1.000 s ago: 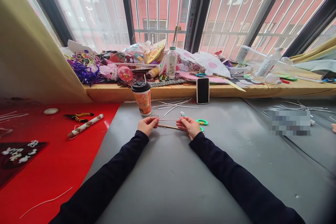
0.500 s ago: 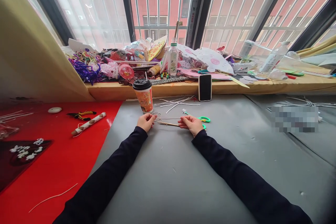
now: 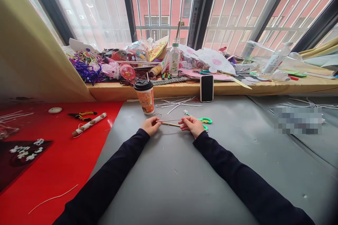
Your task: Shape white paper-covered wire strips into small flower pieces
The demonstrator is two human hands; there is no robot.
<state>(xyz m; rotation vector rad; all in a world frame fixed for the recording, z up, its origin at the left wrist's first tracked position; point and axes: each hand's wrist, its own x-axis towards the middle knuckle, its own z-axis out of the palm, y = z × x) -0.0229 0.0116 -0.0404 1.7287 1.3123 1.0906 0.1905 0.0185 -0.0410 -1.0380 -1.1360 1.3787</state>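
Note:
A thin white cord [image 3: 171, 120] runs between my two hands, with a curved loop by the left fingers. My left hand [image 3: 151, 126] is closed in a pinch on the cord. My right hand [image 3: 192, 126] pinches it at the other side. Just below the cord, a slim brown stick [image 3: 171, 124] spans the gap between the hands; whether it is touched cannot be made out. Green-handled scissors [image 3: 207, 120] lie partly hidden behind my right hand. Beside them is a small white flower [image 3: 186, 112].
A paper cup [image 3: 145, 100] with a black lid stands behind my left hand. White strips [image 3: 179, 103] lie beyond, and a phone [image 3: 206, 88] leans on the cluttered ledge [image 3: 116, 92]. Pliers [image 3: 81, 115] and a wrapped roll [image 3: 89, 125] are on the red surface at left.
My left hand has shifted right, closer to my right hand, and the cord span between them is shorter. The right hand stays nearly in place.

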